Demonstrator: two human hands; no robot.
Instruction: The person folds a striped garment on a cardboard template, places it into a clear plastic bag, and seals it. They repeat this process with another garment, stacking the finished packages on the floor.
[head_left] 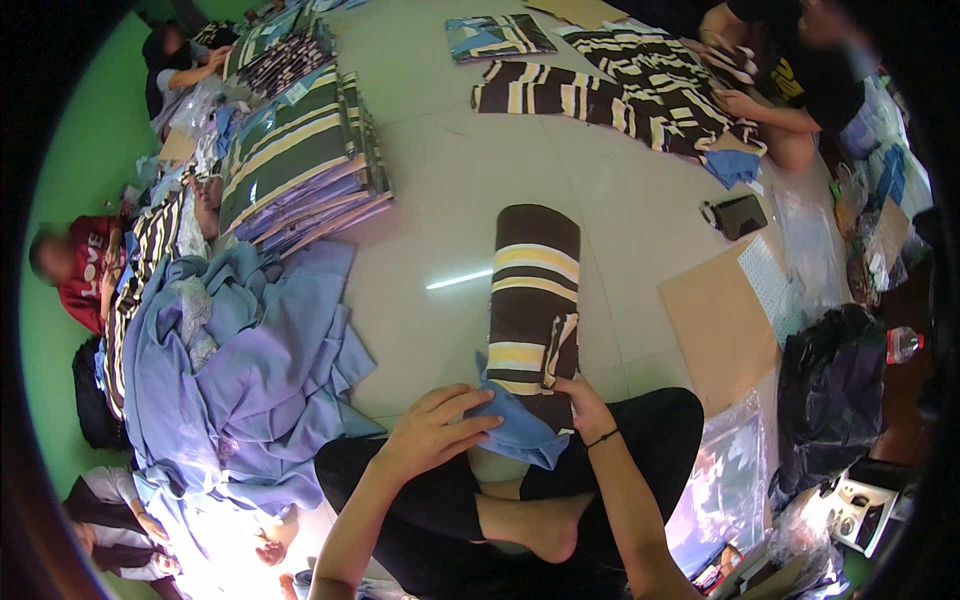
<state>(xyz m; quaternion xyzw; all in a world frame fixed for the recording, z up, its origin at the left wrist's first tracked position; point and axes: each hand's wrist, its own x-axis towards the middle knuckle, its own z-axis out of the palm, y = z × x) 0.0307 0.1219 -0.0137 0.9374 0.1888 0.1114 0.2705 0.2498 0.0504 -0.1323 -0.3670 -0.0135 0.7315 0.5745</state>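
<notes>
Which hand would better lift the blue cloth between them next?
Probably the left hand: it touches that blue cloth, while the right hand is at the edge of the striped garment.

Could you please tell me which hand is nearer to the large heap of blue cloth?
Left: the left hand is right of the blue heap, apart from it; the right hand is farther right, at the folded striped garment.

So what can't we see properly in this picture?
All in the head view:
Blue cloth: the left hand covers part of it.
Folded striped garment: its underside is hidden by its own top layers.
Black plastic: its dark folds hide anything beneath.
Left forearm: cut off by the lower edge.
Person at top right: the face is blurred.
</notes>
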